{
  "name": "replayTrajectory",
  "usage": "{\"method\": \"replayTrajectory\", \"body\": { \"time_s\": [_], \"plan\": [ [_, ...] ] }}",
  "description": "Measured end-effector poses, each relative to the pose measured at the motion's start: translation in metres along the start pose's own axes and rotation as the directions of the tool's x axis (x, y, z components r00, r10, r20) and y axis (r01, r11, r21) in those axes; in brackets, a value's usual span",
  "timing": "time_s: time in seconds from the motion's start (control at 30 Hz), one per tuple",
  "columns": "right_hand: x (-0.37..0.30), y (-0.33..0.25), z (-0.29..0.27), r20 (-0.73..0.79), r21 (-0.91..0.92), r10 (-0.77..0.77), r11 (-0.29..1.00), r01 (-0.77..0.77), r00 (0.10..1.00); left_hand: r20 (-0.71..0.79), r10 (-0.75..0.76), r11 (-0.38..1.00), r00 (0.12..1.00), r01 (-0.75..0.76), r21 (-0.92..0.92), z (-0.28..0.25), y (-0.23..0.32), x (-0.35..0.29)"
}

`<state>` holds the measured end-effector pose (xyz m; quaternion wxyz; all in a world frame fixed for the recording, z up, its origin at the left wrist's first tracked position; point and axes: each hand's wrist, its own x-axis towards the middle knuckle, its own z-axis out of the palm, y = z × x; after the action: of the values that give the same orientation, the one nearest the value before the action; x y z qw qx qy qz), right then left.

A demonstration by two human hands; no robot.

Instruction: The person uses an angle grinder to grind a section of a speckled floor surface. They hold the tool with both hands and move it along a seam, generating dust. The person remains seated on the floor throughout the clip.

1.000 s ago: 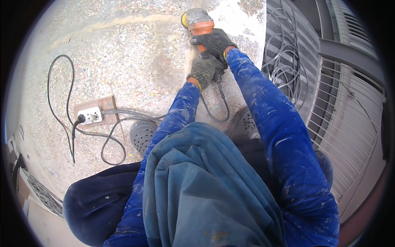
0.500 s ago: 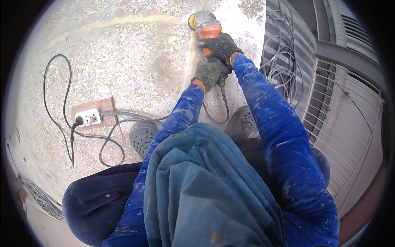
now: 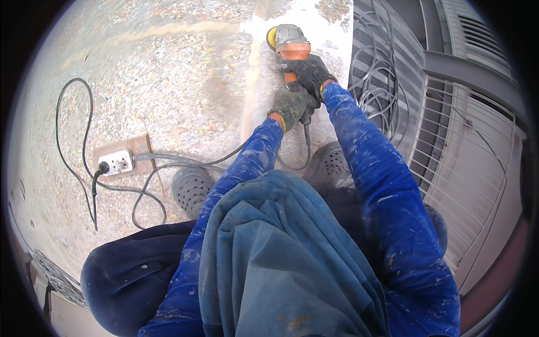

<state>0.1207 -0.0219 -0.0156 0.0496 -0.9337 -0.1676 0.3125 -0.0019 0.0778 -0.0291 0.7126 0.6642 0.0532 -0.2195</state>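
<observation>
Black-knit-gloved right hand [image 3: 310,73] clamped round the orange-and-grey angle grinder [image 3: 293,50] up at twelve o'clock, dusty grey-green-gloved left hand [image 3: 289,105] closed about its tail end, round yellow disc [image 3: 272,38] out at the tool's own ten o'clock, pale speckled floor [image 3: 157,101] spreading across ten in the view, white rectangular power strip [image 3: 118,162] away at nine

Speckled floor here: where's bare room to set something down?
The broad floor patch between the looped black cord and the angle grinder, bordered by the tan stripe above and the power strip below, looks bare. It's crowded around that strip and the left clog, where that cord bends, and at right, where coiled cables lie.
</observation>
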Motion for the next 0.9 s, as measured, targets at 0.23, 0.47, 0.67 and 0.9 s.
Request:
{"method": "replayTrajectory", "body": {
  "time_s": [0.23,0.47,0.67,0.9],
  "plan": [
    [-0.005,0.003,0.003,-0.109,-0.15,-0.288,0.951,0.271,0.952,0.017,-0.056,0.99,0.998,0.053,0.127,0.003,-0.002,-0.001],
    [0.014,-0.018,0.003,-0.065,0.166,-0.001,0.986,0.012,0.998,0.024,-0.16,0.984,0.987,0.158,0.087,-0.015,0.008,-0.01],
    [0.02,-0.013,0.012,-0.105,0.19,-0.13,0.971,0.148,0.986,-0.191,0.15,0.954,0.97,-0.193,-0.228,-0.013,-0.002,-0.009],
    [0.021,-0.011,0.013,-0.113,0.28,-0.131,0.947,0.158,0.985,0.055,-0.206,0.969,0.977,0.211,-0.132,-0.018,0.003,-0.011]
  ]
}}
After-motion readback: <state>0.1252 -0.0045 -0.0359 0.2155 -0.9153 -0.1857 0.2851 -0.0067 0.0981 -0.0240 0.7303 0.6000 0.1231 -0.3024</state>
